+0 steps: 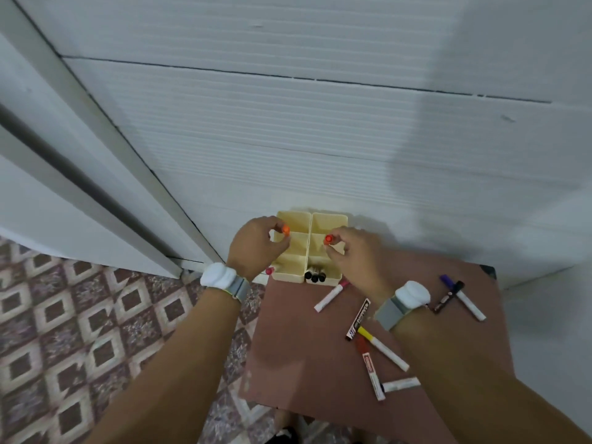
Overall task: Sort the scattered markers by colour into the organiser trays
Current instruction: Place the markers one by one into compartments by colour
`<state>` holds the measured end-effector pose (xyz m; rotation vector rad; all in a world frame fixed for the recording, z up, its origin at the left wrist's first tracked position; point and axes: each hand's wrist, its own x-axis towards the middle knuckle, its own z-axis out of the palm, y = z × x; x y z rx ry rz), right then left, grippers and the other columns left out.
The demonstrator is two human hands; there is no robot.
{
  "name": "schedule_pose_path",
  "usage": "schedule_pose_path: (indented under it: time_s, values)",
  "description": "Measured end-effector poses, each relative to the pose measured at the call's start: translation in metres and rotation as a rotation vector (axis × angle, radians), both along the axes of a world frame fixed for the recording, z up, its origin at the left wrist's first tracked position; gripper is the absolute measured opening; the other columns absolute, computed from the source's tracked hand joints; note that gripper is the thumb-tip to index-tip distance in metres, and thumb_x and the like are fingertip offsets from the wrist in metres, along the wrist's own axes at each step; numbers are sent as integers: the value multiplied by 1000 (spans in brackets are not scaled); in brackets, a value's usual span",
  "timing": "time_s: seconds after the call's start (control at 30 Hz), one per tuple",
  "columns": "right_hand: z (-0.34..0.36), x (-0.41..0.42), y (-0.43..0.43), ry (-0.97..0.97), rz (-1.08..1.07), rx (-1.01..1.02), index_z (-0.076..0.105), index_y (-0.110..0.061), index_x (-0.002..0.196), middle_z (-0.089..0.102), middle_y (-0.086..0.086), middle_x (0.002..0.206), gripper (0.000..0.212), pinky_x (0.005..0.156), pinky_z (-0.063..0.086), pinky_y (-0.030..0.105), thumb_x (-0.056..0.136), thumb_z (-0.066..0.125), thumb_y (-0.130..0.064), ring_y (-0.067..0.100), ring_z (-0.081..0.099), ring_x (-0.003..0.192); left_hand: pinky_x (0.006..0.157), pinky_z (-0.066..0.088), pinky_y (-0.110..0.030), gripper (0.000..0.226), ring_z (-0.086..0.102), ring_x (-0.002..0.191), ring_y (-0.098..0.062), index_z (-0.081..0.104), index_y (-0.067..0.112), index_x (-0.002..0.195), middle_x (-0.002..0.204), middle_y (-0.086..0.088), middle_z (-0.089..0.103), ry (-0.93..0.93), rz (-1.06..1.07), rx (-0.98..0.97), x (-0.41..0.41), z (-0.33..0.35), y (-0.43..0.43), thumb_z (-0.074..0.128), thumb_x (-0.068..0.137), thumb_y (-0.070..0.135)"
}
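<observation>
Two orange markers held over the organiser, drop still to come

Two hands are at work above the cream organiser trays (290,277), which stand at the 12 o'clock edge of the small reddish table (304,347). Going from the left: a pink-capped marker (270,271) peeks out at the trays' 9 o'clock side, mostly hidden by the wrist. The left hand (253,248) pinches an orange-capped marker (284,230) between fingertips, over the left column's middle compartment. Black-capped markers (315,276) already stand in the right column's nearest compartment. The right hand (355,254) pinches a second orange marker (328,239) over the right column's middle compartment.

Loose markers lie toward 3 and 5 o'clock of the trays: a pink-tipped one (331,295), a brown-labelled one (358,319), a yellow-tipped one (382,348), a red one (370,366), a white-barrelled one (400,384), then a purple one (464,298) crossing a black-capped one (448,296).

Judged from this, the placing step for orange is in hand. Both belong in one compartment, so one hand should likely shift across before releasing; each marker must go in upright, clear of the divider walls
</observation>
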<state>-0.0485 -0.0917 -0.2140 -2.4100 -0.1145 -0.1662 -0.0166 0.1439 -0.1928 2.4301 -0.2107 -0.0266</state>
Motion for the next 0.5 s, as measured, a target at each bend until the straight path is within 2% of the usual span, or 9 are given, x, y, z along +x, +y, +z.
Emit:
schedule_pose_path:
  time_s: [0.07, 0.13, 0.2, 0.3, 0.4, 0.5]
  values:
    - [-14, 6, 5, 12, 15, -50, 77, -27, 102, 77, -12, 95, 13, 84, 55, 39, 90, 74, -30, 3, 61, 76, 59, 44, -15, 6, 64, 69, -13, 68, 36, 91, 93, 13, 70, 13, -16, 90, 7, -22, -1, 71, 86, 36]
    - [-28, 10, 8, 53, 40, -98, 77, -28, 104, 78, -10, 98, 15, 89, 53, 42, 90, 72, -28, 14, 70, 87, 71, 47, -27, 10, 64, 79, -17, 71, 30, 96, 91, 10, 73, -31, -18, 208, 14, -40, 0, 71, 86, 33]
    - [-40, 17, 12, 97, 62, -151, 76, -30, 105, 77, -9, 99, 17, 90, 50, 47, 91, 68, -27, 21, 70, 92, 77, 46, -35, 12, 63, 83, -20, 72, 30, 98, 91, 8, 74, -37, -17, 304, 21, -53, 2, 69, 86, 32]
    - [-48, 21, 15, 96, 84, -214, 77, -31, 105, 76, -8, 100, 17, 89, 45, 47, 93, 66, -26, 25, 68, 94, 79, 44, -38, 16, 63, 87, -24, 74, 31, 99, 97, 5, 74, -71, -14, 404, 25, -68, 3, 70, 84, 29]
    - [-55, 22, 17, 131, 105, -248, 78, -30, 104, 76, -8, 105, 18, 89, 37, 43, 91, 69, -21, 25, 67, 101, 87, 42, -41, 23, 58, 100, -24, 73, 34, 104, 111, 4, 66, 20, -40, 459, 28, -78, 3, 69, 83, 28]
    - [-63, 21, 14, 182, 135, -274, 75, -33, 114, 75, -10, 117, 36, 92, 31, 41, 87, 65, -11, 25, 63, 112, 91, 40, -40, 27, 52, 106, -25, 70, 37, 110, 114, 1, 56, 122, -50, 508, 27, -86, 6, 65, 84, 35]
